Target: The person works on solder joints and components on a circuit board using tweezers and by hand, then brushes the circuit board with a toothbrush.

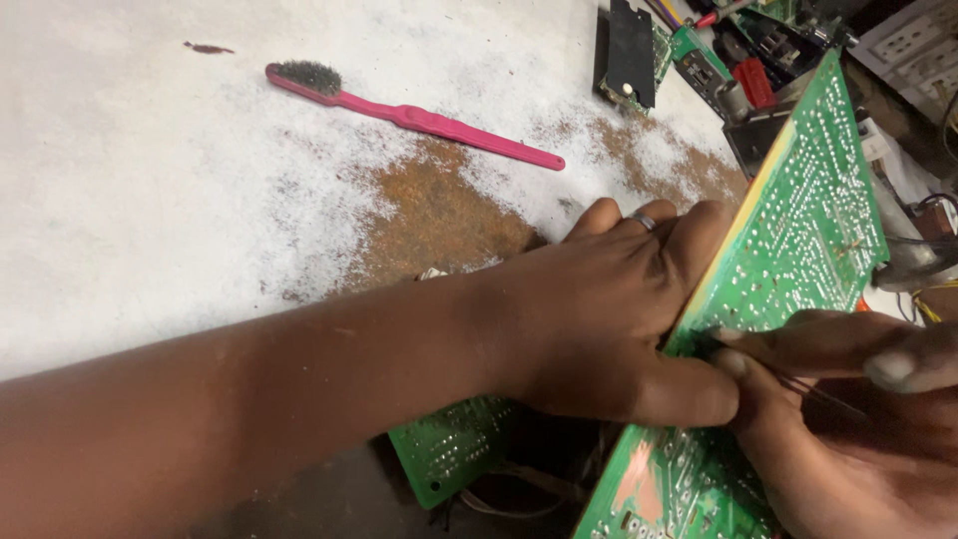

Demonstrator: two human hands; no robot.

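The left hand (pixel 609 309) reaches in from the near left and grips the left edge of a green circuit board (pixel 798 230), fingers curled over the edge and thumb pressed on its solder side. A ring (pixel 644 221) sits on one finger. The board stands tilted, solder side up, at the right of the scene, running from near to far. The right hand (pixel 848 419), at the near right, pinches a thin dark probe (pixel 813 391) between thumb and fingers, its tip touching the board just beside the left thumb. A smaller green board (pixel 449 449) lies under the left wrist. Far to the left, a pink brush (pixel 419 118) lies on the white, rust-stained surface (pixel 150 200). More electronic parts (pixel 718 50) crowd the far right.
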